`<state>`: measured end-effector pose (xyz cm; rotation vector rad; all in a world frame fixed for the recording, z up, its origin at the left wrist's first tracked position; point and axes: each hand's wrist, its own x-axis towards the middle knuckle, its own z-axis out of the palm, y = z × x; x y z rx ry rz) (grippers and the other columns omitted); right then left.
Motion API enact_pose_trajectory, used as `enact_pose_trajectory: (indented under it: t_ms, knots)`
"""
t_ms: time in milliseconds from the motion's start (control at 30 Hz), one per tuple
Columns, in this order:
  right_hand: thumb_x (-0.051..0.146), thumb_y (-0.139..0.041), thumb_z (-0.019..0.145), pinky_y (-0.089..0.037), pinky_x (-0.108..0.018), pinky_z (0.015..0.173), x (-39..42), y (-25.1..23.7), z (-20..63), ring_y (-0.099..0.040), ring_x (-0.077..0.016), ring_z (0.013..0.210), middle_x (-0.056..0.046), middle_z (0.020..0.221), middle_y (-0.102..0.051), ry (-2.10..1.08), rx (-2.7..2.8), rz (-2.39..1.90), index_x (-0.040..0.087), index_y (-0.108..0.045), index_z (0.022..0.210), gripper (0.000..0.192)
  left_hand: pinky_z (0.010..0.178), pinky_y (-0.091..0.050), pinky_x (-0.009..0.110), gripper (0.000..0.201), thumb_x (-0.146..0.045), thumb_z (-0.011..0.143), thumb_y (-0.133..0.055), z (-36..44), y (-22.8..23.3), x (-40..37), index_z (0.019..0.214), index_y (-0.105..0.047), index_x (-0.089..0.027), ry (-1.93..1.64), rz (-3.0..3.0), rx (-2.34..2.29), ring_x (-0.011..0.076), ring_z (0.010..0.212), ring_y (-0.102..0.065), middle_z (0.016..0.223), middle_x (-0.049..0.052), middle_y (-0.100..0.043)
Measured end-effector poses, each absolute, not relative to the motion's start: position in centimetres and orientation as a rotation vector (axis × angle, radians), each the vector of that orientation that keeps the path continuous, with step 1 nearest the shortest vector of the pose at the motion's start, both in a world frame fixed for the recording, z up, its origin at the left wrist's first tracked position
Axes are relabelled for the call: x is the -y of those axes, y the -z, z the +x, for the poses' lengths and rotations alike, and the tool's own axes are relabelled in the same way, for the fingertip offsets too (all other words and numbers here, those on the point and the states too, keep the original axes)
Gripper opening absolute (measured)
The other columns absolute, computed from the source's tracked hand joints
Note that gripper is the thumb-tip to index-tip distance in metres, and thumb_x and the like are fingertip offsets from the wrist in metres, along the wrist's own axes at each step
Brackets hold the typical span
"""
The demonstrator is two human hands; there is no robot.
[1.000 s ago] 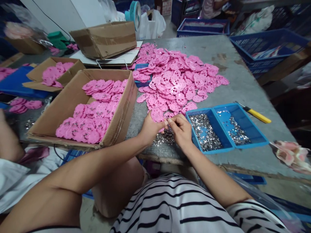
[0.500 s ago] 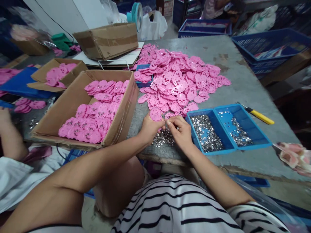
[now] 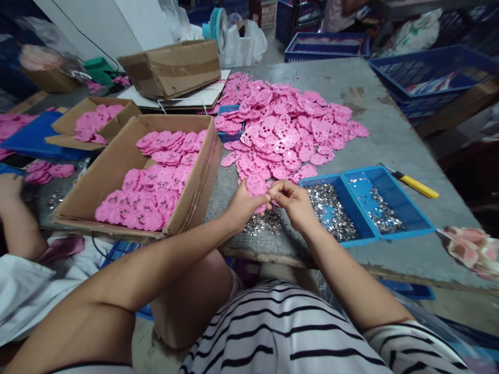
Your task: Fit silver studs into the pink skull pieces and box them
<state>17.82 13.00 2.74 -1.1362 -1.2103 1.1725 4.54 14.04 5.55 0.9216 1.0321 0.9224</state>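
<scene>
Pink piece (image 3: 256, 184) sits pinched between the thumb and fingers of the left hand (image 3: 244, 202), over the work surface (image 3: 393, 137). Its long axis appears to run away from the wearer, the near end low between both hands. The left hand is nearer, gripping it; the right hand (image 3: 294, 202) meets its lower right side, thumb and forefinger drawn together (whether on a metal bit cannot be told). Loose metal bits (image 3: 263, 223) lie below, a pink heap (image 3: 280, 124) beyond, a blue tray (image 3: 409, 202) right, a cardboard box (image 3: 203, 184) left.
</scene>
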Motion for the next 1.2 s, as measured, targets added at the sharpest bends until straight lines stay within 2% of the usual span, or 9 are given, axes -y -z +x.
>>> enact_pose_trajectory:
  t_ms: [100, 233, 333, 400, 467, 600, 800, 1200]
  knots:
    - [0.036, -0.068, 0.073, -0.043, -0.028, 0.055, -12.9, -3.2, 18.1, -0.048, -0.0096, 0.053, 0.002, 0.068, -0.054, -1.273, 1.141, -1.076, 0.020, -0.054, 0.065, 0.023, 0.046, -0.049, 0.025, 0.030, -0.013, 0.060, -0.056, 4.3, -5.9, -14.2, 0.088, -0.046, -0.018, -0.849, 0.838, -0.898, 0.0153, 0.057, -0.063, 0.071, 0.000, -0.062]
    - [0.035, -0.070, 0.071, -0.049, -0.029, 0.057, -12.7, -3.2, 18.9, -0.054, -0.0131, 0.070, -0.005, 0.097, -0.057, -1.177, 1.177, -1.139, 0.019, -0.059, 0.064, 0.021, 0.053, -0.053, 0.026, 0.035, -0.009, 0.065, -0.054, 4.1, -6.1, -14.3, 0.100, -0.051, -0.016, -0.775, 0.807, -0.837, 0.0187, 0.070, -0.068, 0.083, 0.005, -0.067]
    - [0.031, -0.068, 0.075, -0.054, -0.038, 0.076, -12.6, -3.1, 19.7, -0.057, -0.0198, 0.090, -0.007, 0.102, -0.058, -1.047, 1.310, -1.185, 0.021, -0.061, 0.063, 0.017, 0.052, -0.052, 0.024, 0.036, -0.010, 0.072, -0.055, 4.1, -6.2, -14.3, 0.107, -0.052, -0.015, -0.733, 0.843, -0.822, 0.0201, 0.074, -0.070, 0.090, 0.009, -0.068]
    - [0.026, -0.065, 0.078, -0.050, -0.044, 0.091, -12.6, -3.1, 20.1, -0.057, -0.0219, 0.099, -0.007, 0.102, -0.058, -0.960, 1.411, -1.197, 0.022, -0.061, 0.064, 0.015, 0.051, -0.052, 0.024, 0.032, -0.012, 0.075, -0.056, 4.1, -6.2, -14.2, 0.107, -0.052, -0.014, -0.706, 0.880, -0.815, 0.0194, 0.073, -0.070, 0.092, 0.010, -0.068]
    - [0.022, -0.063, 0.080, -0.046, -0.046, 0.097, -12.7, -3.3, 20.4, -0.056, -0.0222, 0.102, -0.007, 0.103, -0.058, -0.906, 1.485, -1.205, 0.022, -0.062, 0.065, 0.015, 0.050, -0.051, 0.023, 0.031, -0.013, 0.077, -0.055, 4.1, -6.2, -14.2, 0.108, -0.053, -0.013, -0.683, 0.905, -0.812, 0.0185, 0.070, -0.070, 0.091, 0.009, -0.068]
    - [0.021, -0.064, 0.080, -0.048, -0.044, 0.093, -12.7, -3.6, 20.5, -0.055, -0.0219, 0.101, -0.007, 0.104, -0.057, -0.887, 1.562, -1.222, 0.021, -0.062, 0.066, 0.014, 0.046, -0.049, 0.023, 0.037, -0.013, 0.078, -0.050, 4.0, -6.0, -14.1, 0.114, -0.053, -0.013, -0.660, 0.885, -0.807, 0.0183, 0.066, -0.069, 0.088, 0.008, -0.068]
    - [0.018, -0.064, 0.079, -0.051, -0.038, 0.081, -12.6, -3.5, 20.3, -0.054, -0.0216, 0.099, -0.007, 0.104, -0.057, -0.896, 1.597, -1.261, 0.020, -0.062, 0.065, 0.013, 0.043, -0.048, 0.023, 0.030, -0.016, 0.079, -0.049, 4.0, -6.0, -14.2, 0.109, -0.054, -0.012, -0.661, 0.861, -0.776, 0.0180, 0.062, -0.068, 0.085, 0.008, -0.067]
    - [0.024, -0.066, 0.079, -0.047, -0.037, 0.086, -12.6, -3.5, 20.1, -0.054, -0.0208, 0.098, -0.006, 0.099, -0.057, -0.945, 1.585, -1.257, 0.020, -0.063, 0.065, 0.015, 0.043, -0.048, 0.022, 0.028, -0.018, 0.077, -0.050, 3.9, -5.7, -14.2, 0.105, -0.052, -0.014, -0.637, 0.867, -0.764, 0.0171, 0.061, -0.068, 0.084, 0.006, -0.067]
